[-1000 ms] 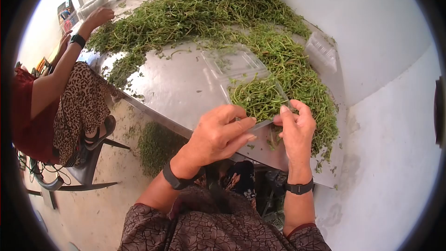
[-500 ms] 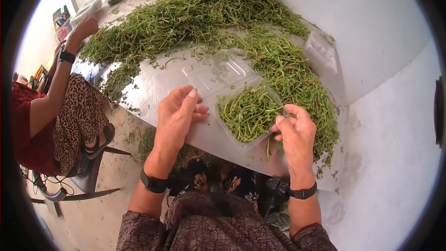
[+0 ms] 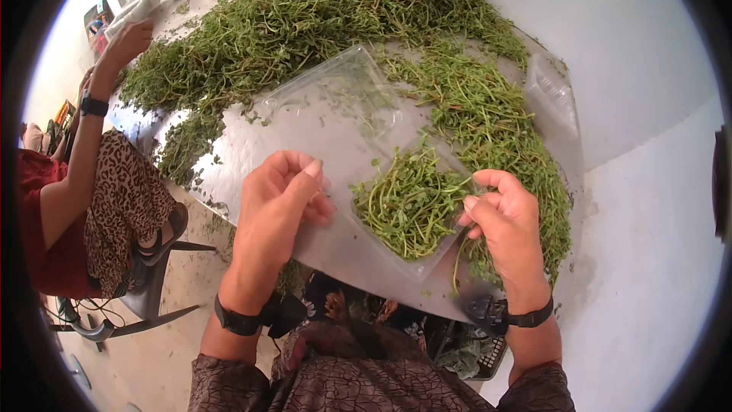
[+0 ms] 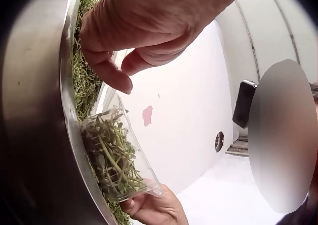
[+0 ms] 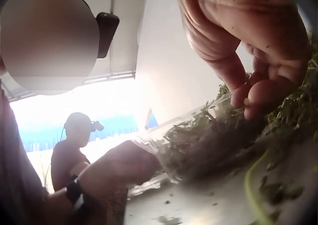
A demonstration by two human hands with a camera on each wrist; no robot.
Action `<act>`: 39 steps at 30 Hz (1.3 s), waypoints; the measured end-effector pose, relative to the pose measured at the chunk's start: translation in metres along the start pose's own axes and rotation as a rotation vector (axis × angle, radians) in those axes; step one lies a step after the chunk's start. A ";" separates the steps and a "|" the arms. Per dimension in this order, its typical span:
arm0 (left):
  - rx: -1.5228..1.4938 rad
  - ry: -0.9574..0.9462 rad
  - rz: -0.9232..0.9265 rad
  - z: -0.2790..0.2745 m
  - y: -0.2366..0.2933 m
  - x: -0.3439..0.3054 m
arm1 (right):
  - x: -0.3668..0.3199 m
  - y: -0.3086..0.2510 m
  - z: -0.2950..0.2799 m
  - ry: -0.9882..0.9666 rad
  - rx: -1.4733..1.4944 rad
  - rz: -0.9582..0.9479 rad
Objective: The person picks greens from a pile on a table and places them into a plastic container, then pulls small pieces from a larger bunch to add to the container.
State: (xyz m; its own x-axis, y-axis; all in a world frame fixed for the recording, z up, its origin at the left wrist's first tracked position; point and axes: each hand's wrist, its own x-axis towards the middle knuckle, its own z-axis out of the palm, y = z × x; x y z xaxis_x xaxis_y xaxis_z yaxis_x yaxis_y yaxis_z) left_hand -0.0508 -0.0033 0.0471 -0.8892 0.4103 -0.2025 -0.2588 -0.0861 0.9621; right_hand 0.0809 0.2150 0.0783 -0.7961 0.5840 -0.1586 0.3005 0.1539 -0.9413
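Observation:
A clear plastic clamshell box (image 3: pixel 423 267) filled with green leafy stems (image 3: pixel 408 206) sits near the table's front edge. Its hinged lid (image 3: pixel 324 95) lies open toward the far left. My right hand (image 3: pixel 507 221) holds the box's right side between thumb and fingers, with stems close by the fingertips. To the left of the box, my left hand (image 3: pixel 278 210) hovers with fingers loosely bent and nothing between them. The left wrist view has the stem-filled box (image 4: pixel 117 155) below the left hand (image 4: pixel 134 36), with the right hand (image 4: pixel 159 207) at its far corner.
A large heap of the same greens (image 3: pixel 335 23) covers the back and right of the metal table (image 3: pixel 252 145). Stacked clear boxes (image 3: pixel 550 95) stand at the right by the wall. Another person (image 3: pixel 99 206) sits at the left. A black crate (image 3: pixel 488 358) is below the table edge.
My left hand has come off the box's near edge and moved left. The box has shifted nearer and its open lid has swung left. My right hand stays at the right side.

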 end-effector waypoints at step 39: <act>0.094 0.208 -0.186 0.001 0.008 0.041 | 0.059 -0.012 0.005 -0.096 -0.016 0.234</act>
State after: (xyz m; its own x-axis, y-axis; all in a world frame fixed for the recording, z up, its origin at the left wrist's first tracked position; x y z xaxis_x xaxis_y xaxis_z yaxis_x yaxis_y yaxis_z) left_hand -0.0891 0.0139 0.0468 -0.8906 0.2150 -0.4007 -0.3971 0.0617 0.9157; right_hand 0.0278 0.2436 0.0789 -0.7495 0.5273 -0.4002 0.4906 0.0366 -0.8706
